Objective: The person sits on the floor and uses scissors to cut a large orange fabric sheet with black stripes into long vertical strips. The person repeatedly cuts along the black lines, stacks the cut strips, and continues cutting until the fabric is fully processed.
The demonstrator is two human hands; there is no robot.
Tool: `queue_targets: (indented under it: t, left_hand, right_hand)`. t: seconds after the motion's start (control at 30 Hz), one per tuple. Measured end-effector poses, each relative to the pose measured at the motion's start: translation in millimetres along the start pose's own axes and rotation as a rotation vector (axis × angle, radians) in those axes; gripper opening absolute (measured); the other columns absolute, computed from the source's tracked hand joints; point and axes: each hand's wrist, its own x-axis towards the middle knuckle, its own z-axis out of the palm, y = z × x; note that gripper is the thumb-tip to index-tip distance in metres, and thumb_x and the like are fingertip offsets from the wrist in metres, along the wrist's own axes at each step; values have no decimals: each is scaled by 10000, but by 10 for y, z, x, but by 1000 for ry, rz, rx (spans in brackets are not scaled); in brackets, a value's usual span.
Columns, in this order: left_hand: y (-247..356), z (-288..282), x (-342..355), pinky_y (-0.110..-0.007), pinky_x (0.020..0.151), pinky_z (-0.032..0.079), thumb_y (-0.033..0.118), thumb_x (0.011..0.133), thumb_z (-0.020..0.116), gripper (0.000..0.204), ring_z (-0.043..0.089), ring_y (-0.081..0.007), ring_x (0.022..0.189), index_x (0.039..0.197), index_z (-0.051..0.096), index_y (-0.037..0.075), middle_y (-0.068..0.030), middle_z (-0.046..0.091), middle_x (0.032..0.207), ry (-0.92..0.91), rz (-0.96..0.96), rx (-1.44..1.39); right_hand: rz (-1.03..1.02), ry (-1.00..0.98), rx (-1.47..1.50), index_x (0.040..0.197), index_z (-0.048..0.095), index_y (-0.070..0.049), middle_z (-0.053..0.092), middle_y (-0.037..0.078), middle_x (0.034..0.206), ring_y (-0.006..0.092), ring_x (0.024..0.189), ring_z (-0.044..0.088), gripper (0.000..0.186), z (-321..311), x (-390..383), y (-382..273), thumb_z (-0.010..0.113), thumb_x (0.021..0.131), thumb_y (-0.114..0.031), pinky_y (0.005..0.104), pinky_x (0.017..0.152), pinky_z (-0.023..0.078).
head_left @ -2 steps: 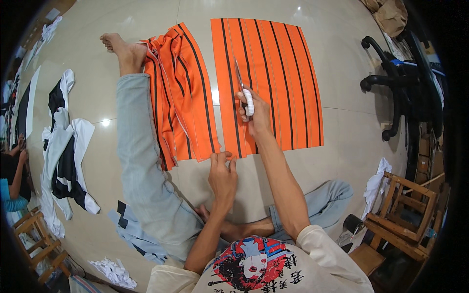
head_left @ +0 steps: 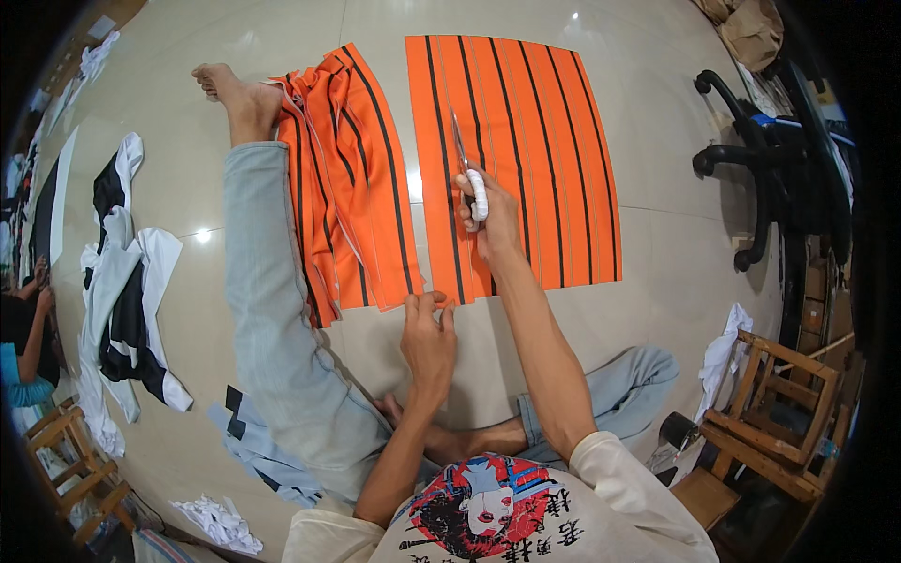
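Note:
A flat orange fabric panel (head_left: 549, 188) with black and thin grey stripes lies on the floor before me. To its left a second orange striped piece (head_left: 375, 235) is spread along its right side and bunched up beside my outstretched leg. My right hand (head_left: 496, 218) is closed round a pair of scissors (head_left: 480, 199) with white-wrapped handles, held over the panel, blades pointing away from me. At the near edges, where the two pieces almost meet, my left hand (head_left: 429, 342) has bent fingers pinching the fabric edge; the fingertips partly hide the cloth there.
Black, white and grey cloth pieces (head_left: 127, 291) lie on the left, with pale blue-grey scraps (head_left: 258, 450) nearer me. A black wheeled chair base (head_left: 751, 155) stands right, a wooden stool (head_left: 779, 403) near right. Another person's arm (head_left: 36, 328) shows at the far left.

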Motion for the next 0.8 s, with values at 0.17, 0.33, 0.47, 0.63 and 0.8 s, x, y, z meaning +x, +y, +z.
queue_targets:
  t: [0.17,0.33,0.47,0.63,0.8]
  left_hand:
    - [-20,34,37,-377,655,488,126,945,706,169,553,-207,641,1081,659,38,-103,559,971,7,13,14]
    - [-24,59,63,-374,644,490,120,935,720,179,559,-207,629,1082,658,38,-104,561,977,14,10,16]
    - [-37,71,60,-365,636,492,115,931,728,182,559,-202,622,1083,658,43,-103,559,976,22,11,4]
    - [-28,51,62,-366,637,494,115,941,719,173,566,-195,626,1084,652,44,-101,557,974,7,11,20]
    - [0,26,65,-369,638,494,121,947,715,170,568,-198,631,1080,648,40,-103,564,985,-7,-6,30]
  right_hand:
    - [-14,-6,6,1374,618,12,618,7,693,68,494,563,567,46,133,-15,817,862,-131,204,386,367]
    - [-19,-18,-2,1396,600,9,619,3,702,66,494,573,593,58,201,3,818,861,-123,195,379,368]
    - [-3,-9,-21,1395,601,6,615,5,698,63,494,569,583,60,181,-38,810,866,-117,200,376,358]
    - [-11,4,-10,1373,617,8,604,3,679,57,485,548,553,122,184,-107,805,872,-129,204,377,347]
    - [-13,4,-30,1378,609,12,600,-2,673,55,484,541,555,178,266,-138,800,879,-137,206,379,347]
